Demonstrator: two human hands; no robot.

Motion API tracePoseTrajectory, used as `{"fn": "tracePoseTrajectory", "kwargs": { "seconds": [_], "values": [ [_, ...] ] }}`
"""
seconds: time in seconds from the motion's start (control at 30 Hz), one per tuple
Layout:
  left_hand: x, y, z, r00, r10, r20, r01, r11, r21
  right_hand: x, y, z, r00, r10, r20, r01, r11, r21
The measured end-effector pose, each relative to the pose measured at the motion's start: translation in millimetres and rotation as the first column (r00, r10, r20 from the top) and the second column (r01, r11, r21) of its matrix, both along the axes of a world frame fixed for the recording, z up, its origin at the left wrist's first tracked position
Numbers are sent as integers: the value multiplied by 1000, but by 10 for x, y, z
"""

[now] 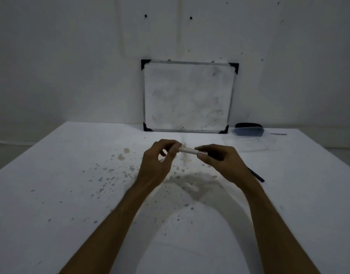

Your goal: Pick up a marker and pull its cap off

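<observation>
Worktop left of the hands: open surface, only flat stains, nothing standing. Far edge: whiteboard upright against the wall, blocks reach beyond. Far right: eraser and clear tray just beside the board, close together. Right, near the right wrist: dark pen lying flat. Near edge between forearms: open.

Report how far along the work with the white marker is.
Done: the marker is off the table, held between left hand and right hand. In hand: both pinch its ends; whether its cap is on is unclear. Left: the whiteboard bears only smudges, no fresh writing.
</observation>
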State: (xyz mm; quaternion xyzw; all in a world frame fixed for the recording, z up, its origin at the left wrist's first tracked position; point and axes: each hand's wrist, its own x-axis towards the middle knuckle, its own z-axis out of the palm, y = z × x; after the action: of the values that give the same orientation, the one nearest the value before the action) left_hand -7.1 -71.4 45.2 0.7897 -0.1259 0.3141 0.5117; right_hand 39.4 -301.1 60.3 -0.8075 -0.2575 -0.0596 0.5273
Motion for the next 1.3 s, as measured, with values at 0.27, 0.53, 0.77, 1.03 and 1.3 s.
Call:
{"fn": "tracePoseTrajectory", "kwargs": {
  "seconds": [0.27,0.53,0.77,1.03,1.3],
  "values": [
    [245,-438,-268,929,-276,-247,230,953,-198,-21,125,-270,911,124,-394,158,777,609],
    [255,-348,-511,976,-148,-162,173,974,149,0,372,-411,880,-165,-445,352,857,377],
    [297,-329,-516,985,-77,-152,119,950,290,2,360,-431,850,2,-527,273,854,443],
    [318,-367,-500,881,-287,-376,228,954,-194,4,496,-503,966,-88,-242,196,861,470],
    [301,-336,-569,923,-183,-337,220,973,74,-25,549,-544,882,-163,-443,375,811,449]
  ]
}}
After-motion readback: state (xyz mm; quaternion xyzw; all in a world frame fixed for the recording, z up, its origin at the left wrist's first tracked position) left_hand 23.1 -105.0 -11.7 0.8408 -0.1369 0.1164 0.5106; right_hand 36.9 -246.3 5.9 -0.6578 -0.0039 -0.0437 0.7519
